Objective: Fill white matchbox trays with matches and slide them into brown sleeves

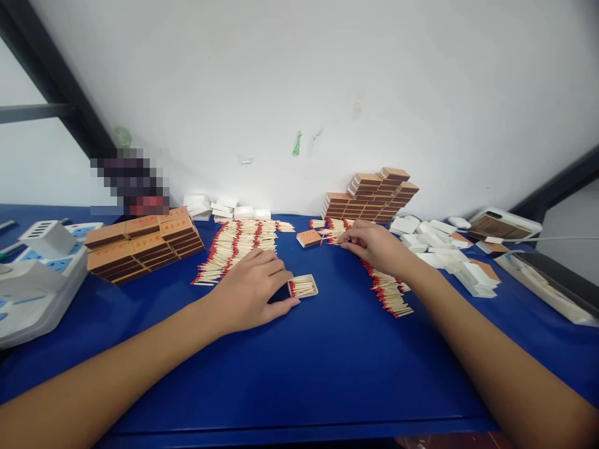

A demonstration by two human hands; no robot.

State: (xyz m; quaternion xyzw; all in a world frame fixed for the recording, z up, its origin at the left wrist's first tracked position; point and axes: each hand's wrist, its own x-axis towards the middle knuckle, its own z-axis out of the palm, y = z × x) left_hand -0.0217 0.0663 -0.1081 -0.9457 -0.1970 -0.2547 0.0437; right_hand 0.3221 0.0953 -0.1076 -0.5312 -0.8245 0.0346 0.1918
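My left hand [253, 290] rests on the blue table, its thumb and fingers curled around the left end of a small white matchbox tray [316, 285]. Red-tipped matches [303, 287] lie side by side in that tray. My right hand [369, 243] reaches farther out, thumb and fingertips pinched on matches at the edge of a spread pile [393, 296]; how many it grips is hidden. An orange matchbox cover [309, 238] lies just left of those fingertips. Beyond my left hand spreads a larger bed of matches [243, 243] in rows.
Stacked matchboxes stand at left [145, 243] and against the wall [374, 196]. White empty trays lie at back left [234, 209] and right [435, 240]. A power strip [60, 268] with plugs sits far left; a dark phone-like object [556, 280] lies far right.
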